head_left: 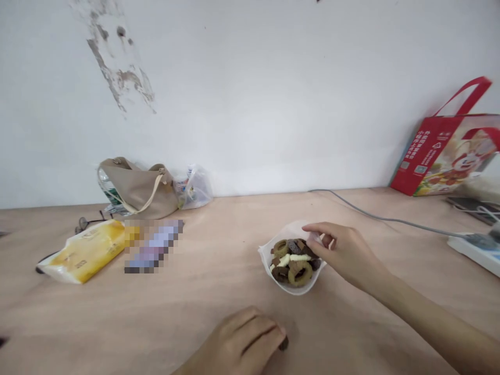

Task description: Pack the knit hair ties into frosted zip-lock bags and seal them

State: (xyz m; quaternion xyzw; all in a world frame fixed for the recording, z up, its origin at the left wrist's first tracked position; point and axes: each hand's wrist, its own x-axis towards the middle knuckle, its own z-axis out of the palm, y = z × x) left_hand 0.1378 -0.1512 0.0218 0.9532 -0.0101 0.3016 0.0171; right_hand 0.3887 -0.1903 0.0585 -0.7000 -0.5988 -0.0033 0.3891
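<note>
A white plastic pouch (264,255) stands with its mouth spread wide on the table. Inside it lie several fabric hair ties (300,274) in olive, brown, dark grey and cream. My right hand (336,250) is at the pouch's far right edge, thumb and forefinger closed on its rim. Nearer to me, my left hand (244,341) rests low over the table with its fingers curled together. A small dark brown piece (284,344), which looks like a hair tie, sticks out at its fingertips; most of it is hidden.
To the left lie a yellow tissue pack (91,250), a phone (156,247) blurred by pixels, and glasses (82,224). A beige bag (136,187) and a clear plastic bag (195,187) sit by the wall. At right are a red carrier bag (441,151), a grey cable (375,214) and a power strip (474,252).
</note>
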